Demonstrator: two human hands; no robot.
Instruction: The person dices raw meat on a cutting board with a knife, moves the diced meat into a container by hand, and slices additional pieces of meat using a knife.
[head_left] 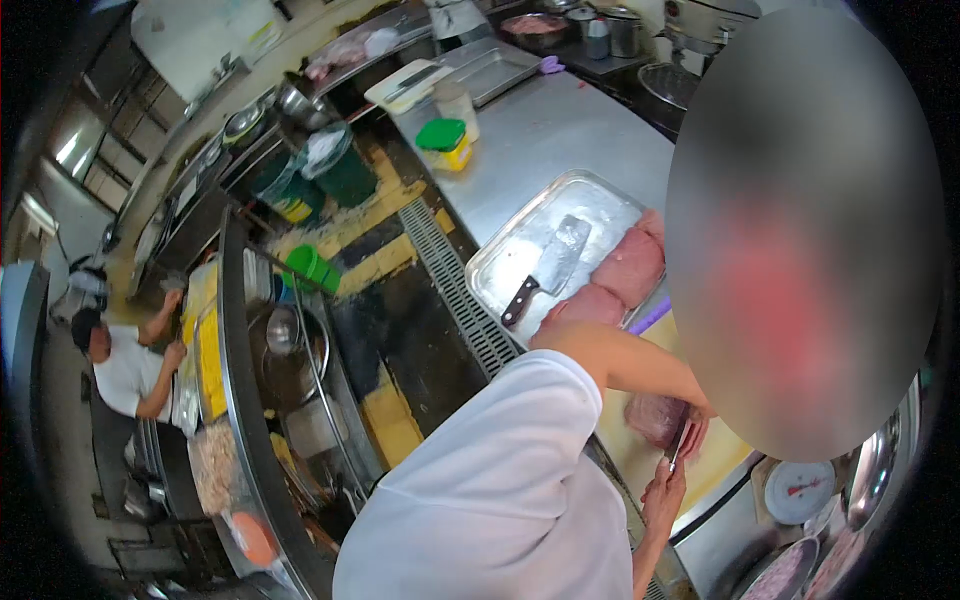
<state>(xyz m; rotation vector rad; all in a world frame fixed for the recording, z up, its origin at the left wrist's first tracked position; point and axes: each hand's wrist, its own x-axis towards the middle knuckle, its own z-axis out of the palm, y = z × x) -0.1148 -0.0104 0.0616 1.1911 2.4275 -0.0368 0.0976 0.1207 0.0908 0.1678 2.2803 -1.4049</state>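
Note:
My left hand (697, 432) grips the edge of a dark red piece of meat (655, 418) on a pale yellow cutting board (630, 462). In my right hand (663, 492) is a knife (681, 447), its thin blade against the meat close to my left fingers. Just beyond my left forearm, a metal tray (497, 262) holds large pink pieces of meat (628, 268). A cleaver (548, 270) with a dark handle lies flat in that tray. A large blurred oval hides the right side of the view.
Farther along the steel table (570, 130) are a green-lidded tub (443, 145) and a white board (405, 85). A plate (800, 490) and metal bowls stand at lower right. Across the floor drain (455, 285), another person (135, 365) works behind a metal rack (240, 370).

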